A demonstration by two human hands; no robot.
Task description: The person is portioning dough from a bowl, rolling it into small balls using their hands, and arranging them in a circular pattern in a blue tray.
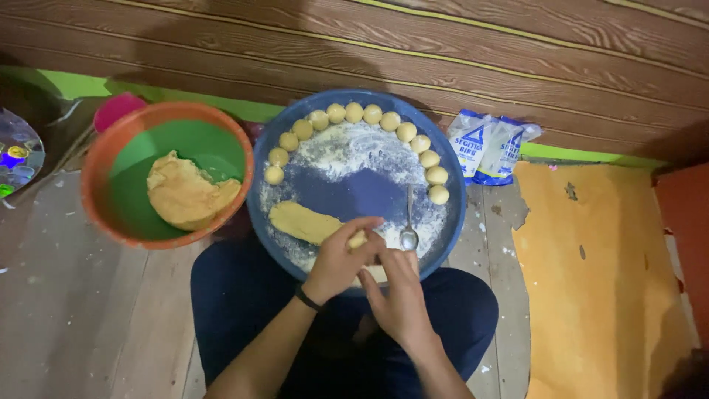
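Wooden plank flooring is seen under a seated person's lap, on which a round blue floured tray [450, 222] is rested, with an orange-rimmed green basin [111, 214] of dough set just to its left (flour bags lie off to the right). A dough log [303, 222] is laid on the tray's near-left part, long axis running from upper left down to lower right, its right end met by the left hand [341, 260], which is curled and pinching that end. The right hand [399, 295] is held just below it, fingers together, nearer the spoon [408, 222]; dough balls [354, 113] are ranged along the far rim.
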